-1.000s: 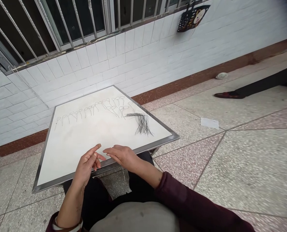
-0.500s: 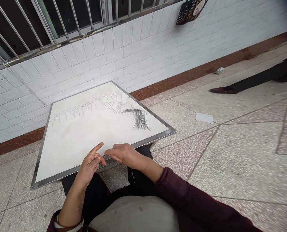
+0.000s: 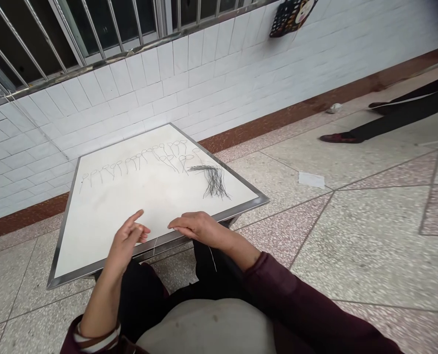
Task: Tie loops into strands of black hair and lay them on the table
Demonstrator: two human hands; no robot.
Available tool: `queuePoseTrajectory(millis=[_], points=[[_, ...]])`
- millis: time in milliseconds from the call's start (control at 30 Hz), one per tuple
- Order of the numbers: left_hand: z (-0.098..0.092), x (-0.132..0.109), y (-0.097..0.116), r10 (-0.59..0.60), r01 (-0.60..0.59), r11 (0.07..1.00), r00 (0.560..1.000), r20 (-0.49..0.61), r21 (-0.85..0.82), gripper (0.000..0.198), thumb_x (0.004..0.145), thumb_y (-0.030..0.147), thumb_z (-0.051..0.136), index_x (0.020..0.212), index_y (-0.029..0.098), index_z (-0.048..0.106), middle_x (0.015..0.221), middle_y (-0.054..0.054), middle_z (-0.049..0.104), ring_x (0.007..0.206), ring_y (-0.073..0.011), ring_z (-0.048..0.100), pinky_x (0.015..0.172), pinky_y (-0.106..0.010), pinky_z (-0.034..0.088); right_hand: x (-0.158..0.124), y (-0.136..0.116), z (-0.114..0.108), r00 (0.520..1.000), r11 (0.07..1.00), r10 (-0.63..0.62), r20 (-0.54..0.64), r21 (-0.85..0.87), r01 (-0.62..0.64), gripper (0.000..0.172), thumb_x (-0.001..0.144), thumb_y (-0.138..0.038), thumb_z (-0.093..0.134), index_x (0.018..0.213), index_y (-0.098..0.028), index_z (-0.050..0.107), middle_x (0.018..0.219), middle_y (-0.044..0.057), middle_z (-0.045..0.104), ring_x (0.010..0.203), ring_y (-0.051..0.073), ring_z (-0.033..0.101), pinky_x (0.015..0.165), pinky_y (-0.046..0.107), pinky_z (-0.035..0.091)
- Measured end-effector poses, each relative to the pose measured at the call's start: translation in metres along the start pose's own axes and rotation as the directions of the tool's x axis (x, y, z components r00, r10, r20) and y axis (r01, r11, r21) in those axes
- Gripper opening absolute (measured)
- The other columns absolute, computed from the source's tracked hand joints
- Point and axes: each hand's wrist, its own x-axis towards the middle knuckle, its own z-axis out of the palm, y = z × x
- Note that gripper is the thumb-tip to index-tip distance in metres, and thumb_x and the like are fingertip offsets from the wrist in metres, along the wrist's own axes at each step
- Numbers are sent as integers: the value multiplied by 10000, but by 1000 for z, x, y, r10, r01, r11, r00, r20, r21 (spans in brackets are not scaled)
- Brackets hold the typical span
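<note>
- Right hand [image 3: 198,227]: fingers close together over the table's [image 3: 108,221] near edge — cannot tell whether it pinches anything.
- Left hand [image 3: 126,241]: index finger extended, other fingers curled — grip likewise unclear.
- Thin strand [image 3: 213,258]: hangs below the right hand.
- Second strand [image 3: 154,246]: between the hands.
- Dark bundle [image 3: 215,181]: on the table, right side.
- Looped strands [image 3: 138,156]: in a row toward the wall [image 3: 137,108].
</note>
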Motion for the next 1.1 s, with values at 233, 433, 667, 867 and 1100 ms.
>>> queuePoseTrajectory(millis=[233, 433, 667, 867, 1100], points=[[45, 12, 8, -37, 40, 999, 992, 123, -28, 604, 786, 418, 652, 1329, 181, 537, 862, -60, 682, 532, -81, 497, 482, -208, 388, 3, -13, 3, 999, 992, -24, -40, -122, 19, 207, 936, -257, 505, 1022, -258, 693, 690, 17, 626, 645, 125, 574, 591, 206, 361], [45, 11, 2, 1, -5, 999, 994, 106, 32, 602, 810, 402, 632, 1368, 219, 495, 905, -55, 687, 459, -55, 444, 408, -192, 301, 0, -17, 9, 996, 967, 26, -91, -252, -48, 188, 906, -207, 501, 986, -242, 667, 670, 10, 621, 630, 130, 565, 558, 213, 318], [57, 7, 2, 102, -104, 986, 995, 15, 129, 500, 818, 347, 606, 1306, 241, 570, 798, -6, 663, 452, -62, 436, 479, -220, 413, 1, -19, 20, 979, 967, 106, -173, -214, -142, 161, 899, -189, 493, 945, -213, 645, 695, 15, 654, 627, 132, 585, 569, 220, 326], [62, 5, 2, 47, -48, 996, 999, 13, 79, 559, 829, 380, 589, 1367, 258, 501, 974, -60, 712, 462, -69, 465, 422, -212, 378, 2, -20, 21, 965, 983, 186, -186, 25, -184, 182, 906, -172, 454, 973, -219, 617, 785, 7, 686, 677, 131, 619, 631, 216, 396], [62, 5, 4, 21, -19, 995, 1000, -12, 101, 586, 815, 392, 606, 1370, 242, 490, 985, -75, 720, 452, -63, 462, 426, -204, 381, 2, -21, 20, 945, 954, 277, -176, 163, -250, 179, 914, -201, 442, 948, -211, 618, 702, -15, 634, 596, 118, 558, 593, 215, 380]])
